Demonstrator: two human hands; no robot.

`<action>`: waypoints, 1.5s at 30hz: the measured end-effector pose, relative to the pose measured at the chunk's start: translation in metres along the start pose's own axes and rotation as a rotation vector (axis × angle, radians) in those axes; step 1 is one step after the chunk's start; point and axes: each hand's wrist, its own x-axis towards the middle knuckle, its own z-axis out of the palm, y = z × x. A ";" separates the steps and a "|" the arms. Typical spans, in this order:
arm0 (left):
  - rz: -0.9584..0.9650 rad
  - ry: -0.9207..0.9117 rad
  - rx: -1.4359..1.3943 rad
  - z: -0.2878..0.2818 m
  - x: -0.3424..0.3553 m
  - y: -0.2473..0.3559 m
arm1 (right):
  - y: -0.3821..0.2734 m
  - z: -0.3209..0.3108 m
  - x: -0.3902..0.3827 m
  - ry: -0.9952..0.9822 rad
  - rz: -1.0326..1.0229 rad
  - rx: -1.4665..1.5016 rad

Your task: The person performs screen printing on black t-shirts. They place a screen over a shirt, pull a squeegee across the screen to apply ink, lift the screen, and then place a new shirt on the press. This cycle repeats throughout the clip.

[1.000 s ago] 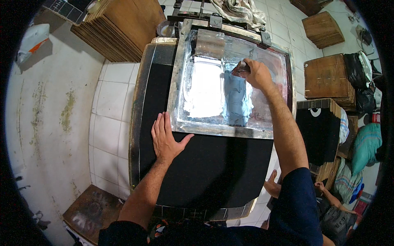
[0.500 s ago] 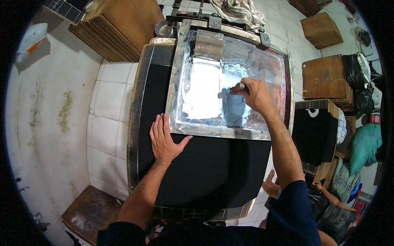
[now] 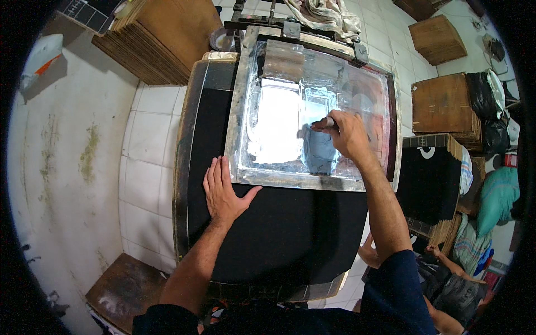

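Observation:
A screen-printing frame (image 3: 304, 180) lies over black fabric (image 3: 290, 234) spread on a board. Blue ink (image 3: 321, 159) forms a patch on its mesh, beside a bright white area (image 3: 276, 123). My right hand (image 3: 350, 133) is closed around the handle of a small squeegee (image 3: 324, 124), held over the blue patch. The fingers and the glare hide much of its blade, so I cannot tell if it touches the mesh. My left hand (image 3: 222, 190) lies flat with fingers stretched on the fabric, against the frame's near left corner.
Metal clamps (image 3: 291, 29) hold the frame's far edge. Stacked boards (image 3: 162, 39) stand at the far left, others (image 3: 441, 106) at the right. A crumpled cloth (image 3: 326, 19) is at the back. A co-worker's arm (image 3: 449, 263) shows at the lower right, near a green sack (image 3: 498, 195).
My right hand has shifted slightly toward me with the squeegee. My left hand stays in place. The co-worker at the lower right has moved a little.

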 end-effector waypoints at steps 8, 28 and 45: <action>0.013 0.016 0.029 0.000 0.000 -0.001 | 0.047 0.009 0.080 0.296 -0.058 -0.156; -0.030 0.046 -0.258 0.002 0.010 0.002 | -0.014 0.013 -0.035 0.172 -0.018 -0.086; 0.123 0.314 -0.418 0.035 -0.003 -0.008 | -0.017 -0.017 -0.020 0.191 -0.061 -0.039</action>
